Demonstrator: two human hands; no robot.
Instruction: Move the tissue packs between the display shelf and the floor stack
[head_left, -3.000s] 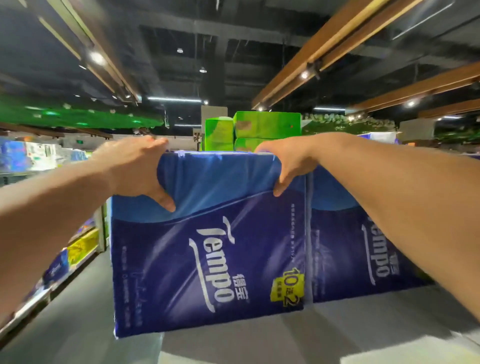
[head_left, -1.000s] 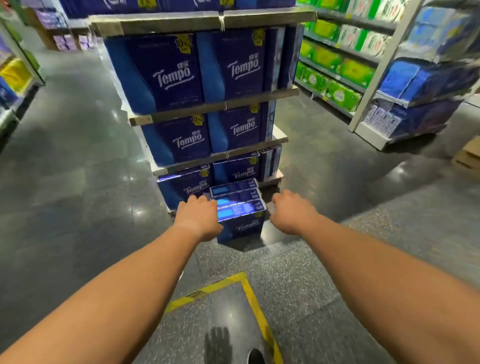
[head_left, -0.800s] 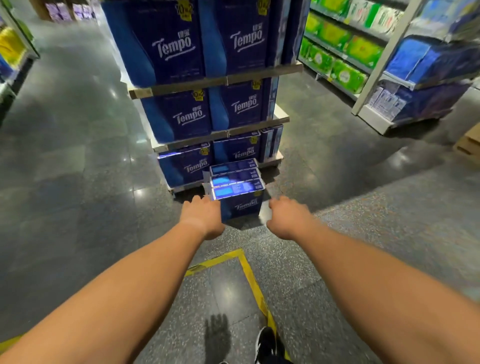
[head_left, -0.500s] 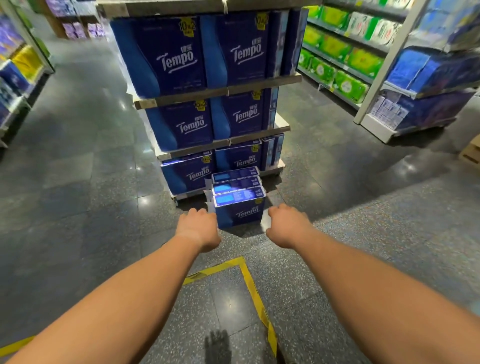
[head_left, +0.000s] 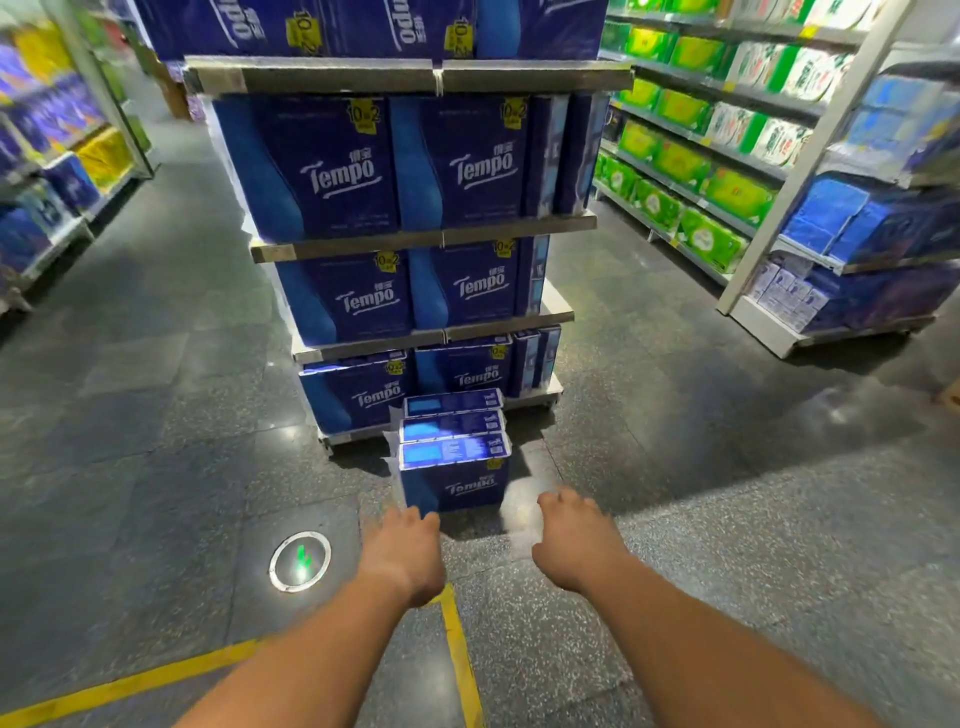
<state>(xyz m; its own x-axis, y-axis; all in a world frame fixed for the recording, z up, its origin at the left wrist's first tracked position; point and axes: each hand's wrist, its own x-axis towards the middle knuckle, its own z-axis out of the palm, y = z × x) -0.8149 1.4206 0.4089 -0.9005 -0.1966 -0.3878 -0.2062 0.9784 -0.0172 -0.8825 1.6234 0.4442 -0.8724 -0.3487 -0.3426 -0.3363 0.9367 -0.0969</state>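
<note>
Floor stack (head_left: 453, 452) of tissue packs sits on the floor against the foot of the display shelf (head_left: 415, 244). Front pack (head_left: 451, 478) is dead ahead of both hands, between them, long axis running left-right. Left hand (head_left: 404, 553) nearer, its fingers (head_left: 410, 517) just short of the pack's lower-left corner; right hand (head_left: 574, 540) stands off right. Both sets of fingers loosely curled, holding nothing.
</note>
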